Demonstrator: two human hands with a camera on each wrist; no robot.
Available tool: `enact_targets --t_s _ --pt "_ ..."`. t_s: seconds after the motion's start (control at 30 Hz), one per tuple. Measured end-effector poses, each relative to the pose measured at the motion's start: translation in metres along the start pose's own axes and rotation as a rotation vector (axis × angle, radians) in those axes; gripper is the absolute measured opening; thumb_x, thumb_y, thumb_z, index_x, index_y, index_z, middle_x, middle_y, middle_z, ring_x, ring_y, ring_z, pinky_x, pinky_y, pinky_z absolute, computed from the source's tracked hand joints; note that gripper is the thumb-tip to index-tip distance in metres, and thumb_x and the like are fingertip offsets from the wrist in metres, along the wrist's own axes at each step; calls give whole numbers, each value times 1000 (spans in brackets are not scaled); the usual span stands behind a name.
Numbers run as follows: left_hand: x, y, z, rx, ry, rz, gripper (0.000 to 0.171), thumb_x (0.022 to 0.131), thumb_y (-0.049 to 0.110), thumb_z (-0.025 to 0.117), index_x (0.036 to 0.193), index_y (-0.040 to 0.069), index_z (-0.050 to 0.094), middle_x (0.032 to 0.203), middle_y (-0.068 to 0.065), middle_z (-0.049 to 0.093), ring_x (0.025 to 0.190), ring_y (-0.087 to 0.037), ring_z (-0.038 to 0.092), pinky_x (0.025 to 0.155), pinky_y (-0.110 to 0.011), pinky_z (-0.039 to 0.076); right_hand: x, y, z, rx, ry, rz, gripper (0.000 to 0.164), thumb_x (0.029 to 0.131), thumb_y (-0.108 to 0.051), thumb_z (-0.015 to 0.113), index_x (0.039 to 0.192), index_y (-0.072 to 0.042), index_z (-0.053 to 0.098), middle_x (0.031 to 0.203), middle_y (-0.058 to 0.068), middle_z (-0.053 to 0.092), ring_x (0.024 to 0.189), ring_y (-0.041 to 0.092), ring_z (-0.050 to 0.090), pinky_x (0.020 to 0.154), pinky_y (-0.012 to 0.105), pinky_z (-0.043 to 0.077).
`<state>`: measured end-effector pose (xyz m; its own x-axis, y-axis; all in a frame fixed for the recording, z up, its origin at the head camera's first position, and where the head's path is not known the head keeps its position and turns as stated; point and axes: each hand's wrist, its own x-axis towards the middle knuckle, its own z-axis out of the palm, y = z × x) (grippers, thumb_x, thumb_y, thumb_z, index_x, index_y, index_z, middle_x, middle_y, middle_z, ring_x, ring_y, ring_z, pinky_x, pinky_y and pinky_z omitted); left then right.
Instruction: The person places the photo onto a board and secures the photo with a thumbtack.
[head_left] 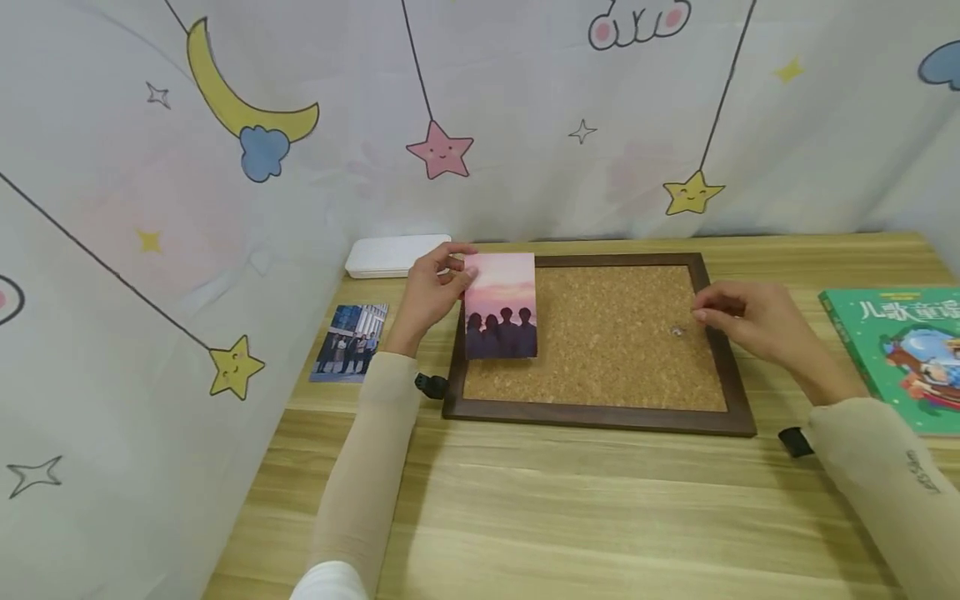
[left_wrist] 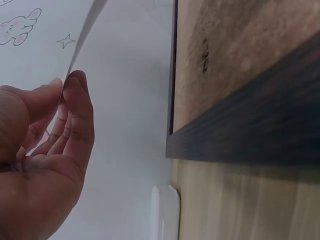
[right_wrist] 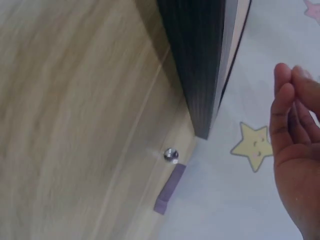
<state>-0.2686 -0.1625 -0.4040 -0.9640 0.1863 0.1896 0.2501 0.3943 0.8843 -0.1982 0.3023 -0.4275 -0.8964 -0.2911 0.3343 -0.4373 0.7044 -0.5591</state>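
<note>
My left hand [head_left: 433,287] pinches the left edge of a photo print [head_left: 501,304] between thumb and fingers. It shows dark silhouettes against a pink sunset, and is held over the left part of a cork board [head_left: 600,333] with a dark wooden frame. In the left wrist view the photo [left_wrist: 84,37] is seen edge-on and stands apart from the board. Over the board's right frame edge is my right hand [head_left: 757,321], fingers loosely bent, nothing visible between the fingertips. A small shiny thing [head_left: 677,331], too small to tell, lies on the cork beside that hand.
Left of the board lies another photo [head_left: 350,343] of standing people, with a white case [head_left: 397,255] behind it. A green book [head_left: 911,358] lies at the right. A shiny round piece [right_wrist: 171,155] and a purple strip [right_wrist: 171,189] lie past the frame.
</note>
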Motion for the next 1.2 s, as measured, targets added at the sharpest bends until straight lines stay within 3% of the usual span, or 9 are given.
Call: enact_targets --t_s 0.1,0.2,0.37,0.53,0.67,0.83,1.03,1.2 --pt "0 -1 13 11 -28 -2 31 105 12 70 136 13 70 104 -12 64 83 -35 65 75 -35 58 2 1 3 22 18 -29 3 96 -3 79 99 -3 80 84 7 79 69 -6 62 62 11 46" --pt "2 0 25 36 -55 -5 32 104 12 72 136 11 70 106 -13 66 91 -30 63 83 -34 56 2 0 4 35 28 -13 6 98 -6 78 99 0 79 85 7 80 70 -8 62 62 11 47" --pt "9 9 44 42 -139 -24 35 105 14 71 140 9 68 119 -17 67 107 -30 67 94 -47 58 5 -4 5 63 39 43 4 99 -5 76 100 -2 79 87 11 80 72 -5 67 63 10 48" --pt "14 15 68 19 -243 -28 37 107 12 68 143 8 64 118 -16 65 96 -28 73 81 -40 61 10 -9 8 117 48 53 7 99 2 74 102 -2 78 88 16 80 72 -4 69 61 12 49" --pt "16 19 89 31 -296 -34 38 107 11 67 144 8 63 115 -15 65 93 -25 72 74 -29 54 13 -14 9 136 56 95 8 100 0 73 104 -2 79 90 17 80 72 -5 69 60 14 49" --pt "21 27 116 73 -345 -46 41 106 13 68 147 7 61 121 -15 66 105 -28 73 80 -28 57 16 -16 8 145 63 156 10 103 -5 71 107 -2 79 92 18 80 70 -1 68 58 17 48" --pt "23 32 138 81 -355 -76 42 106 13 69 147 7 63 124 -16 66 115 -32 74 82 -28 58 20 -16 9 173 55 243 15 105 -11 70 113 -1 78 93 15 80 71 5 68 59 20 51" --pt "26 31 149 32 -352 -81 44 104 8 70 147 3 61 120 -19 68 104 -27 75 74 -24 58 25 -18 11 227 14 254 18 105 -10 69 117 2 75 95 10 79 75 5 70 63 23 56"
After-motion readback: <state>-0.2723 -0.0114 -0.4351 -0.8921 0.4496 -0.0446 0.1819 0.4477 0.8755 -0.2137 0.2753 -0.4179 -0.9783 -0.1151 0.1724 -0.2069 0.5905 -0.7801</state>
